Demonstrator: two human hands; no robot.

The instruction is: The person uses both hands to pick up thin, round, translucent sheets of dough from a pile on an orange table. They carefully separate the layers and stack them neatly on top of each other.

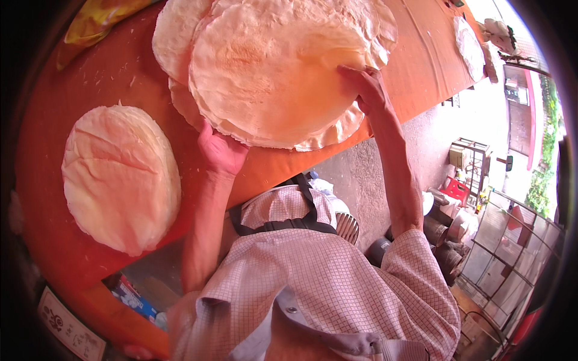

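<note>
A thin round sheet of dough or flatbread (280, 76) spans the space between my two hands, above a pile of similar sheets (174, 40). My left hand (223, 149) has its near-left edge, fingers tucked underneath and out of sight. At the right edge, my right hand (368, 88) grips it with thumb and fingers. How many layers each hand holds cannot be told. To the left, a separate stack of round sheets (119, 180) rests on the orange table cover (122, 90), its top sheet creased.
A yellow plastic bag (99, 20) lies at the far left. Another pale round stack (469, 49) sits at the table's far right end. Beyond the table's near edge stand a metal rack (474, 158), a red plastic item (455, 189) and several cylindrical containers (437, 230).
</note>
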